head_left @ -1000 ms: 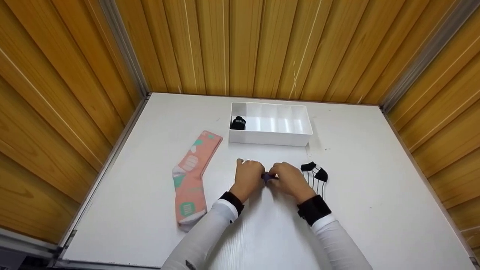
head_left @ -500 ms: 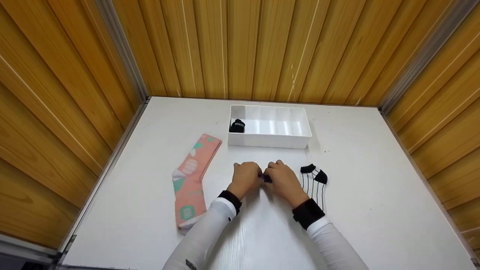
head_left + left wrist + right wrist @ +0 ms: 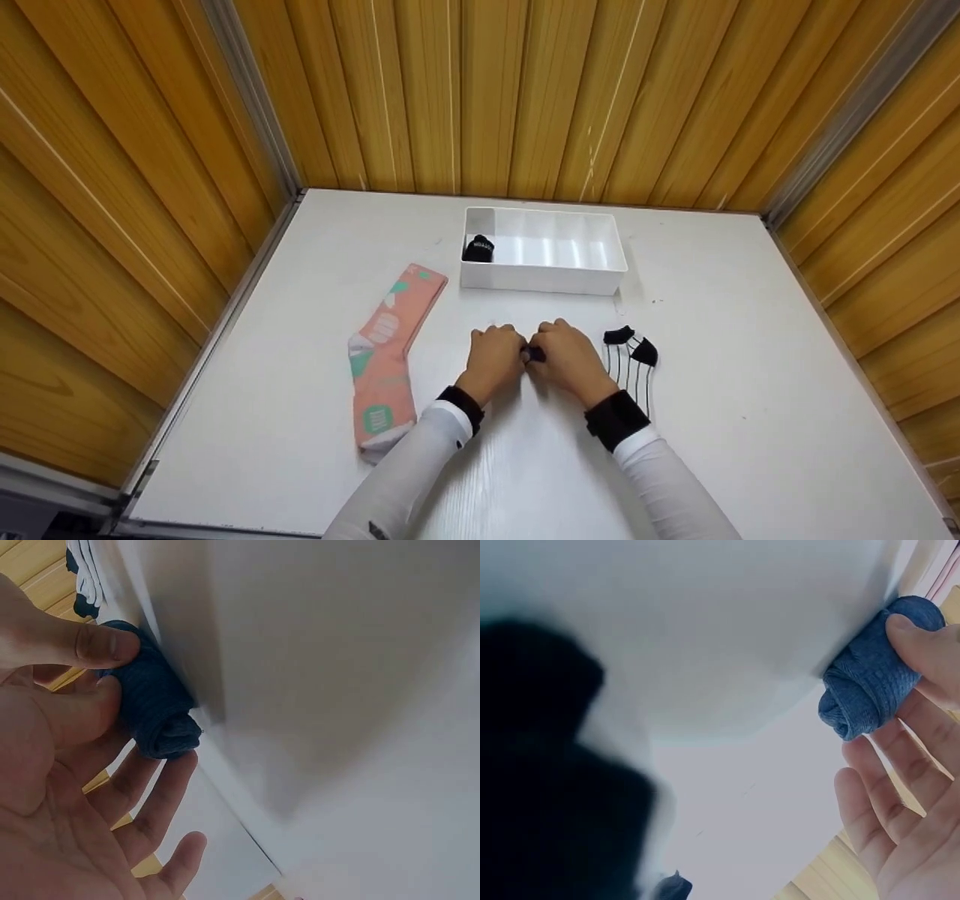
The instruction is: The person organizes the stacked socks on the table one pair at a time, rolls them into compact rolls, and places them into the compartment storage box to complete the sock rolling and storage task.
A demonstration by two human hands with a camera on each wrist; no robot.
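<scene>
A dark blue sock point(image 3: 535, 354), rolled into a tight cylinder, is held between my two hands over the middle of the table. My left hand point(image 3: 493, 363) pinches one end of it. In the left wrist view, the thumb lies on the rolled sock point(image 3: 157, 701) while the outer fingers spread loosely. My right hand point(image 3: 574, 363) grips the other end. The right wrist view has the thumb pressed on the roll point(image 3: 877, 667), with fingers beneath it. From the head view, the hands hide most of the roll.
Left of my hands lies a pair of long pink socks point(image 3: 386, 360). A striped black-and-white sock point(image 3: 631, 360) lies to the right, partly behind my right wrist. Beyond stands a white divided box point(image 3: 540, 279), with a rolled black sock point(image 3: 478, 249) in its leftmost compartment.
Both hands stay on the rolled sock at nearly the same spot. The right hand has shifted slightly left, and its grip has moved a little. Other things stay put.
</scene>
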